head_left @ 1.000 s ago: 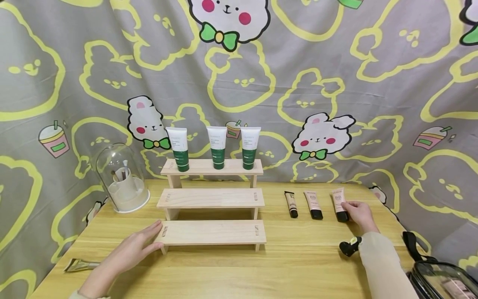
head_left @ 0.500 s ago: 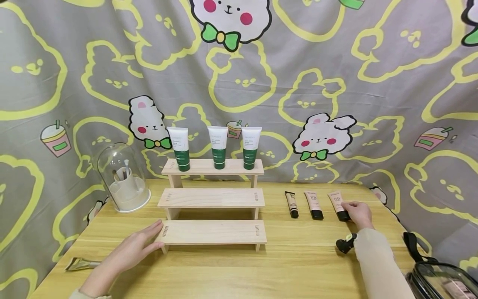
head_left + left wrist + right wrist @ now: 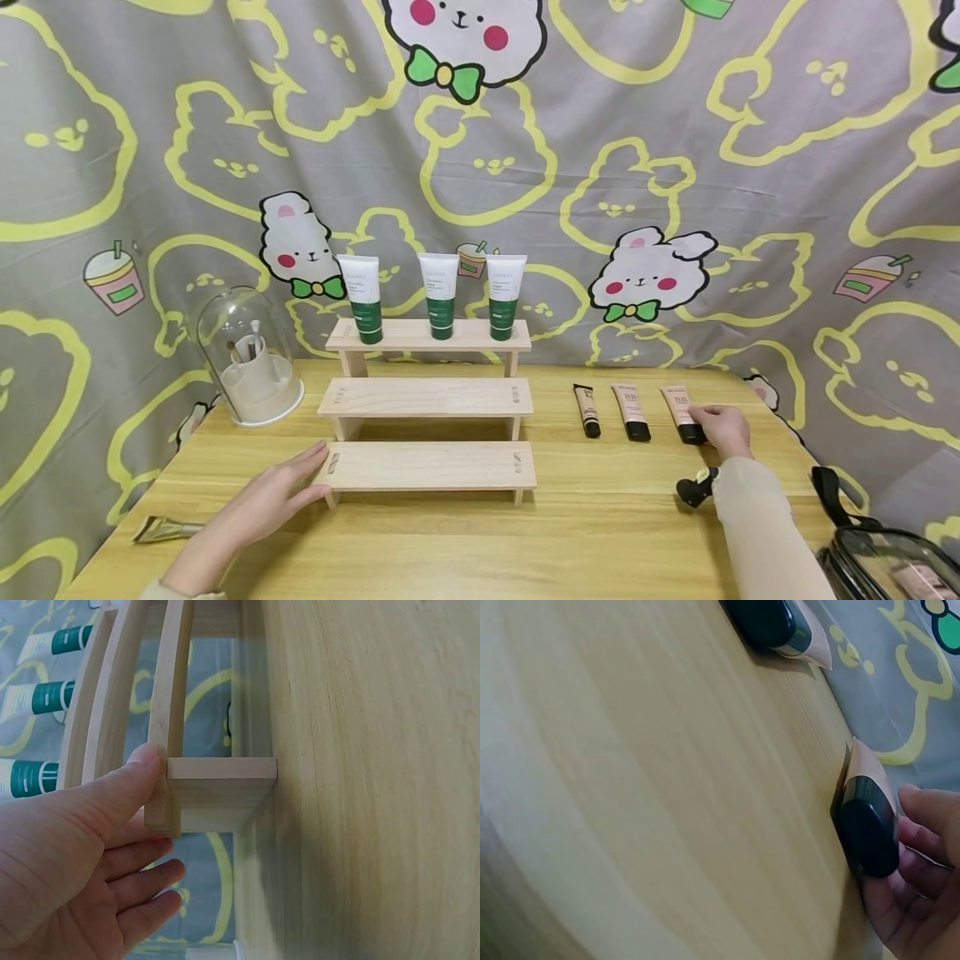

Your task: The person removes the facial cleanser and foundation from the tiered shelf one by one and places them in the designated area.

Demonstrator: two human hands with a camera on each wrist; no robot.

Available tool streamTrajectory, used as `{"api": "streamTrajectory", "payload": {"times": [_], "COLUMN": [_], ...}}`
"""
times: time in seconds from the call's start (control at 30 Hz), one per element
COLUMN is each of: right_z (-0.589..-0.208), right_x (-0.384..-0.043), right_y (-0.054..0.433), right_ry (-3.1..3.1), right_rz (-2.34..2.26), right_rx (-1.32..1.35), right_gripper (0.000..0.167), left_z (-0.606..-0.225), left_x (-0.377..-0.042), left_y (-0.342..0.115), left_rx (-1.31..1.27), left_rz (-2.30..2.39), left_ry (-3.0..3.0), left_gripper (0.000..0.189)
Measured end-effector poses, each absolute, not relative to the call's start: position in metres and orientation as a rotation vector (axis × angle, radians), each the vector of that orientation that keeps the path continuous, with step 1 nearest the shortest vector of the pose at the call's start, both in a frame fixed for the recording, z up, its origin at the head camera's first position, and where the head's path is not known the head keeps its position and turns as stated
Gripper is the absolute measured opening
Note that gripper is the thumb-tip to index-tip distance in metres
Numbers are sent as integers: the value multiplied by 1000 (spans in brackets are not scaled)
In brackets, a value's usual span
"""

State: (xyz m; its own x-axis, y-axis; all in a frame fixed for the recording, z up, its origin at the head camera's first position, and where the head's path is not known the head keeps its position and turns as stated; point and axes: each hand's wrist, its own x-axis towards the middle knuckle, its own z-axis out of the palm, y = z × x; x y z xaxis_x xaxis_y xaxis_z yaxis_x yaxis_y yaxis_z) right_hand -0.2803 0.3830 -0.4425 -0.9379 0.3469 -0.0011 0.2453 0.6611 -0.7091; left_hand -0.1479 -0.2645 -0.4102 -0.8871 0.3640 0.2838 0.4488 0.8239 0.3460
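Note:
My left hand (image 3: 273, 493) rests against the left end of the bottom step (image 3: 431, 465) of a pale wooden display stand. In the left wrist view the thumb (image 3: 144, 761) touches that step's corner, and the other fingers are loosely bent beside it. Over on the right, my right hand (image 3: 723, 429) holds the right edge of a pink BB cream tube (image 3: 680, 408), near its black cap (image 3: 870, 832). The tube lies at a slant on the table. Left of it lie a second pink BB cream tube (image 3: 630, 406) and a slimmer beige tube (image 3: 586, 407), both black-capped.
Three white-and-green tubes (image 3: 440, 292) stand on the top step (image 3: 401, 333). A clear dome (image 3: 243, 333) covers brushes at the back left. Near the left arm lies a gold tube-like item (image 3: 161, 529). A clear bag (image 3: 892, 558) sits at the front right; a patterned curtain (image 3: 495, 183) hangs behind.
The right-hand BB cream tube's top end has swung left, so it now lies more slanted, like its neighbour. My right hand shifted slightly with it. The left hand has stayed at the step.

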Motion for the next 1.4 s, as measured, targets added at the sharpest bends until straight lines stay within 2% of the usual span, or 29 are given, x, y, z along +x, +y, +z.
{"api": "streamTrajectory", "payload": {"times": [0.27,0.57,0.77,1.17,1.4], "right_z": [-432,-389,-358,-308,-288], "right_x": [-277,-281,-290,-296,-301], "right_y": [388,371,340,260,215], "right_ry": [-2691,-2600,-2541,-2467,-2444], "right_rz": [1195,1269,1301,1391,1481], "right_rx": [-460,-246,-98,228,402], "right_gripper": [48,52,58,44,45], "left_z": [-409,-409,-408,-410,-410], "left_x": [-149,-148,-148,-148,-148], "left_y": [-264,-265,-265,-265,-265], "left_rx": [-631,-616,-620,-619,-618], "left_rz": [-616,-608,-612,-612,-608], "left_ry": [-2813,-2834,-2836,-2832,-2825], "left_gripper": [57,59,59,59,59]}}
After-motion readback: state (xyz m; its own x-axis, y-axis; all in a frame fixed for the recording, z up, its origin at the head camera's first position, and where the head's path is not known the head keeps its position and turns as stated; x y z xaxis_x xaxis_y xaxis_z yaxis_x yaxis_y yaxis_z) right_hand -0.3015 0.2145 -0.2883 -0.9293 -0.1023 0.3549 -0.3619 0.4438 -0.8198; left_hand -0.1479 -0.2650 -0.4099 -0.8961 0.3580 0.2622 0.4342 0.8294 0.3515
